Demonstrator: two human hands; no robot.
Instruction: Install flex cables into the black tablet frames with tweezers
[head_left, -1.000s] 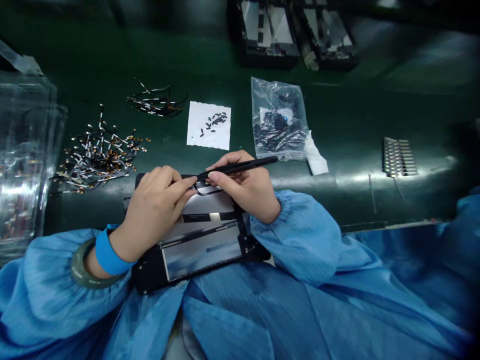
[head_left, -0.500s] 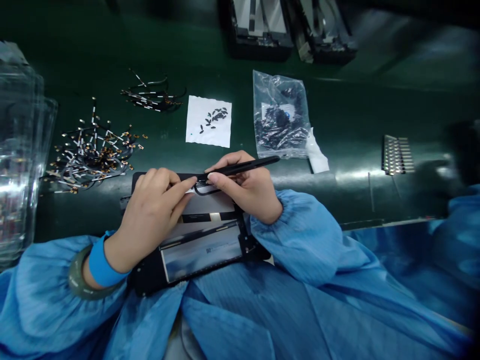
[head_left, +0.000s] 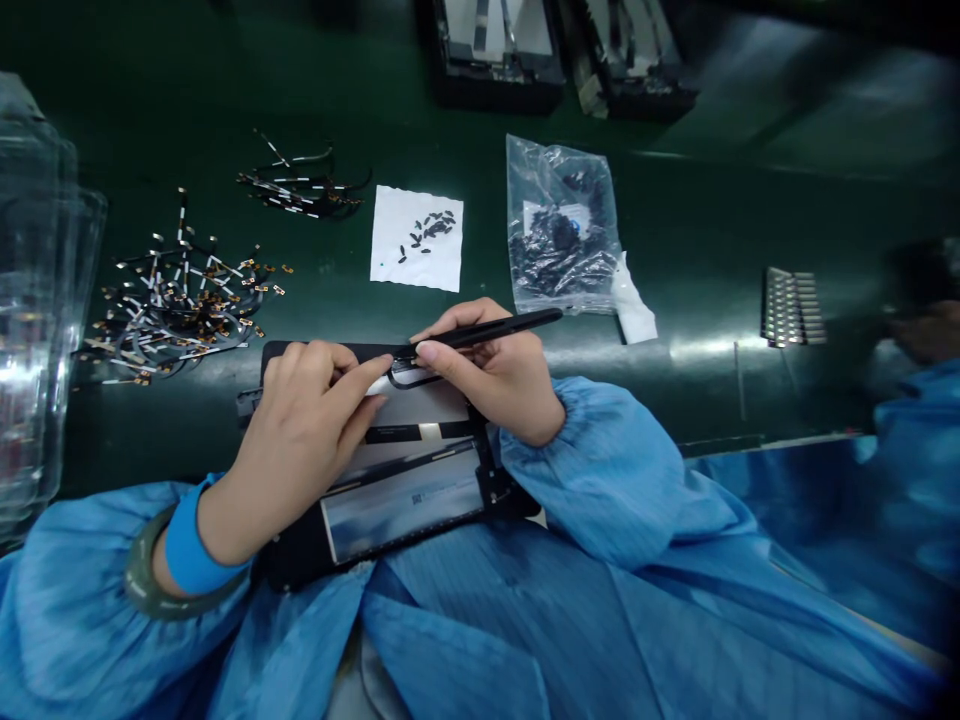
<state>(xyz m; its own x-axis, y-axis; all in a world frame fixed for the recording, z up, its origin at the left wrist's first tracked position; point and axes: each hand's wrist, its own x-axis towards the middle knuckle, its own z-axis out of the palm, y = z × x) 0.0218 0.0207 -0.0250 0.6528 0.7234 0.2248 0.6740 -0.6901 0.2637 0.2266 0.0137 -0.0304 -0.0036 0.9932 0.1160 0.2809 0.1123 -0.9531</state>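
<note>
My right hand [head_left: 499, 375] holds slim black tweezers [head_left: 510, 326] between thumb and fingers, their tip pointing left. Under both hands lies an opened tablet-like device [head_left: 409, 505] with silvery panels inside a black frame. A thin black cable [head_left: 405, 385] curves at its far edge, just below the tweezers' tip. My left hand [head_left: 304, 430] rests over the device's left side, its index fingertip touching down near the tweezers' tip. Its thumb is apart from the index finger, and the other fingers are bent. What lies right under that fingertip is hidden.
Flex cables [head_left: 187, 310] lie heaped at left, with a smaller bundle [head_left: 307, 190] behind. White paper [head_left: 390, 215] carries small black pieces. Beyond are a clear bag [head_left: 562, 245] and black trays [head_left: 499, 90]. Clear plastic trays [head_left: 45, 300] stand far left; small metallic parts [head_left: 793, 307] lie right.
The left thumb has drawn slightly away from the index finger, and the left wrist has shifted a little left. The right hand and tweezers stay almost in place. The view has moved slightly.
</note>
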